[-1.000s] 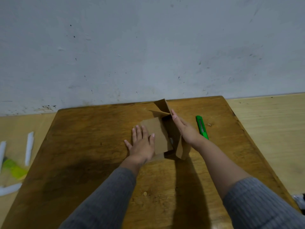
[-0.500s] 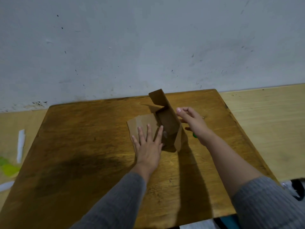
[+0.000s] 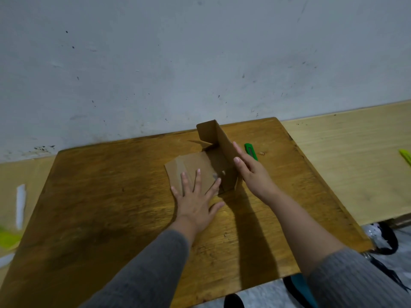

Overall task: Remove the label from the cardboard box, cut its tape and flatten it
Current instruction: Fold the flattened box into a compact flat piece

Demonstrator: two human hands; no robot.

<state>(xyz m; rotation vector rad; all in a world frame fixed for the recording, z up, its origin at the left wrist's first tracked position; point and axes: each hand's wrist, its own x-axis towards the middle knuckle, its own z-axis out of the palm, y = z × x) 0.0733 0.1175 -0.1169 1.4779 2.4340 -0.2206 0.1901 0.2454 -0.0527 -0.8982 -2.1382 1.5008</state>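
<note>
The cardboard box (image 3: 200,167) is matt brown corrugated board, with a strip of glossy clear tape (image 3: 181,167) on its flat panel. The table (image 3: 111,207) is varnished wood, worn and darkly stained at the near left. The knife (image 3: 251,151) at the right has a smooth green plastic body. The far wall (image 3: 200,63) is matt, scuffed plaster. Both sleeves (image 3: 146,274) are grey ribbed knit.

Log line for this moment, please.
left hand: presses flat panel | right hand: against upright panel | cardboard box: half-flattened | green cutter: idle on table

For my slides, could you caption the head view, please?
Left hand presses cardboard box flat; right hand holds its upright panel.
</note>
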